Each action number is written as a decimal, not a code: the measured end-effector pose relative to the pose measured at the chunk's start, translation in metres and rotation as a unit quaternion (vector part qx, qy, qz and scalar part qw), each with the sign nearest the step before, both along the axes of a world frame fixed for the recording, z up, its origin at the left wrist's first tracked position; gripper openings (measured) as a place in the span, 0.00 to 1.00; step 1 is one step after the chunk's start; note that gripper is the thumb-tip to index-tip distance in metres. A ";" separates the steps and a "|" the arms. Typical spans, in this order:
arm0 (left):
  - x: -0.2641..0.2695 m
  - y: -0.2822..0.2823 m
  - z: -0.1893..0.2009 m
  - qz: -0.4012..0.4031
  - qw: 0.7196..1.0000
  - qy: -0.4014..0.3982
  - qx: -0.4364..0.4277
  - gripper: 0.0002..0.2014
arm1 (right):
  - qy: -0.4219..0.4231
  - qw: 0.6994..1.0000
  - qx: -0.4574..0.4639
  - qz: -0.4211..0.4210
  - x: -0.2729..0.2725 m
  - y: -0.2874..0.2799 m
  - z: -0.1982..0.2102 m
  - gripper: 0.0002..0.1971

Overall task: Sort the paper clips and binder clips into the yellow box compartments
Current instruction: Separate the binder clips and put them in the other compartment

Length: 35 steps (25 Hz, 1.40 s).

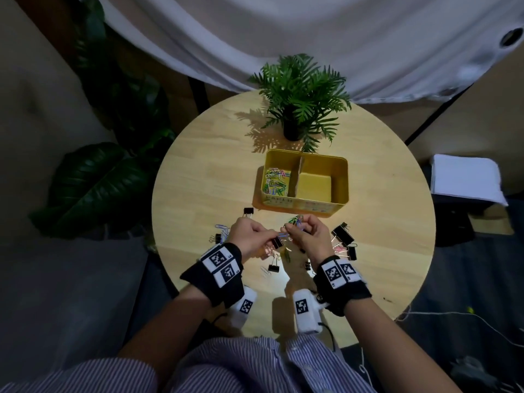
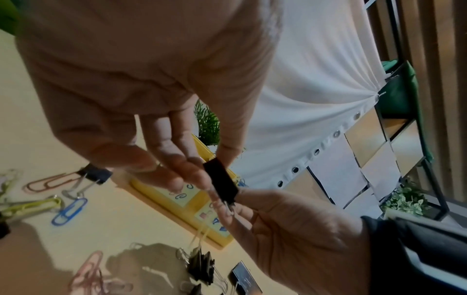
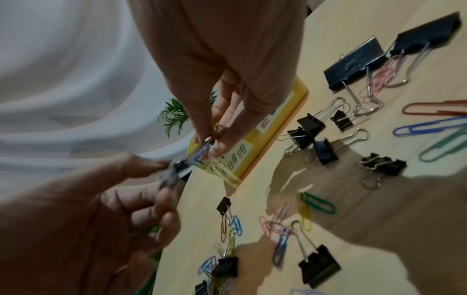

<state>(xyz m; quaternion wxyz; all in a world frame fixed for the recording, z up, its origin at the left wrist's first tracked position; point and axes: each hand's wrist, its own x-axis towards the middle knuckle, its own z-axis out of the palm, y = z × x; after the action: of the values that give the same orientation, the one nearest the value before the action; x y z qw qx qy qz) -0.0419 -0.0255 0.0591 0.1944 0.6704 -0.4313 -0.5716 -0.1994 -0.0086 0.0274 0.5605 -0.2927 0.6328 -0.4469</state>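
Observation:
The yellow box [image 1: 340, 177] stands mid-table; its left compartment holds several coloured paper clips [image 1: 275, 180] and its right compartment [image 1: 313, 185] is bare. Just in front of it, my left hand [image 1: 270, 236] pinches a small black binder clip [image 2: 221, 182] between thumb and fingers. My right hand [image 1: 289, 228] holds a bunch of coloured paper clips [image 1: 295, 220] in its fingertips. A blue paper clip [image 3: 202, 151] runs from the binder clip [image 3: 180, 167] to my right hand [image 3: 211, 143]. Both hands hover above the table, close together.
Loose black binder clips [image 1: 343, 234] and coloured paper clips [image 1: 222, 231] lie scattered on the round wooden table [image 1: 198, 171] around and under my hands. A potted fern [image 1: 295, 129] stands right behind the box. White cloth hangs beyond the table.

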 end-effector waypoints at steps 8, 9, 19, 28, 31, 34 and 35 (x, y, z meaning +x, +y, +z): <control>0.032 -0.006 -0.011 0.048 0.997 -0.019 0.059 0.03 | 0.196 0.977 -0.080 -0.026 0.002 -0.055 0.044 0.11; 0.034 -0.007 -0.017 0.046 0.997 -0.030 0.061 0.01 | 0.217 0.971 -0.103 -0.014 0.005 -0.071 0.055 0.10; -0.014 -0.018 -0.039 0.009 0.998 -0.062 -0.008 0.22 | 0.375 0.909 -0.144 0.111 -0.063 -0.072 0.059 0.08; -0.075 0.022 -0.046 -0.442 0.840 -0.246 -0.198 0.21 | 0.538 0.802 0.047 0.254 -0.124 0.041 -0.026 0.08; -0.094 0.025 -0.055 -0.519 0.764 -0.324 -0.204 0.28 | 0.560 0.781 0.026 0.276 -0.116 0.060 -0.030 0.09; -0.093 0.023 -0.061 -0.518 0.748 -0.366 -0.196 0.37 | 0.575 0.744 -0.013 0.340 -0.108 0.083 -0.034 0.07; -0.091 0.022 -0.060 -0.507 0.753 -0.373 -0.194 0.40 | 0.577 0.744 -0.012 0.337 -0.111 0.088 -0.036 0.07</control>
<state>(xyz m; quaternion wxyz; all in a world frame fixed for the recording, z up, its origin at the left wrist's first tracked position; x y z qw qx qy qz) -0.1327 -0.0039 -0.0013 -0.1738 0.4611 -0.8480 -0.1950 -0.3099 0.0798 -0.0087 0.1986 -0.6954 0.6904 0.0179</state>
